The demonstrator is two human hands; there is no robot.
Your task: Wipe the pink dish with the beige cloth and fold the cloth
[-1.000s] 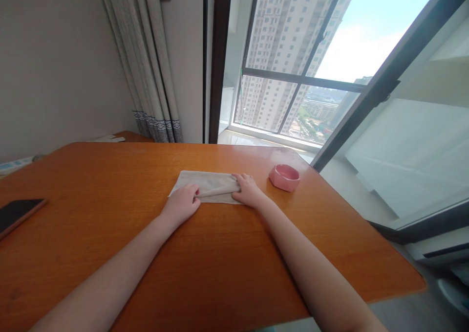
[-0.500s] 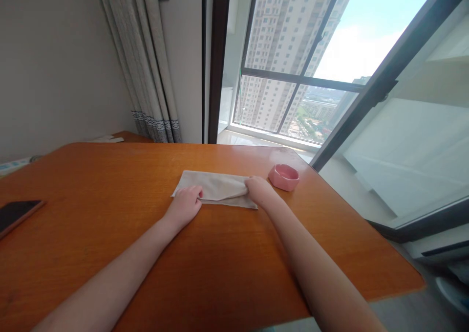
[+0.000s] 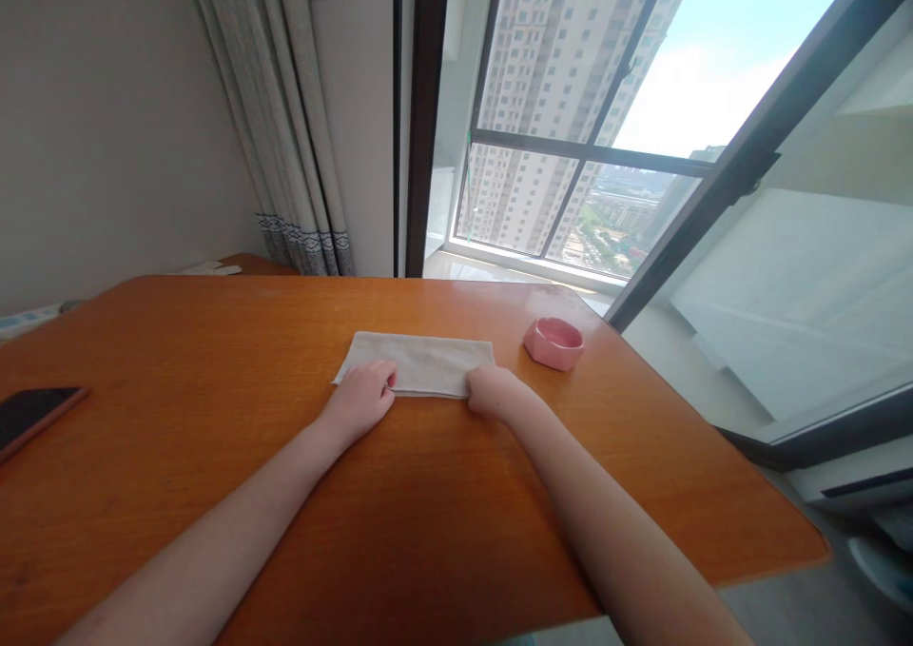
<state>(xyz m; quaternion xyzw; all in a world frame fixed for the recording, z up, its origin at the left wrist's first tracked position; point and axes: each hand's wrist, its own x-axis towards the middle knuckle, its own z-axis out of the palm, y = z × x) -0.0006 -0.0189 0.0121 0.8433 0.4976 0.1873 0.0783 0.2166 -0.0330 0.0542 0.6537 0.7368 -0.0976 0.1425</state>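
Left hand (image 3: 360, 397), right hand (image 3: 491, 390), palms down

single head view, looks forward and down over table (image 3: 442, 494); both forearms reach away from lens, window (image 3: 592, 151) beyond far edge; mid-range, no second view.

High-rise home: curtain (image 3: 285, 123), balcony window (image 3: 571, 113), wooden table (image 3: 428, 513).

In front of me the folded cloth (image 3: 422, 363) lies on the table (image 3: 442, 503). My left hand (image 3: 360, 399) rests on its near left corner, my right hand (image 3: 495, 391) at its near right corner. The bowl (image 3: 554, 343) stands right of the cloth, the phone (image 3: 32, 414) far left.
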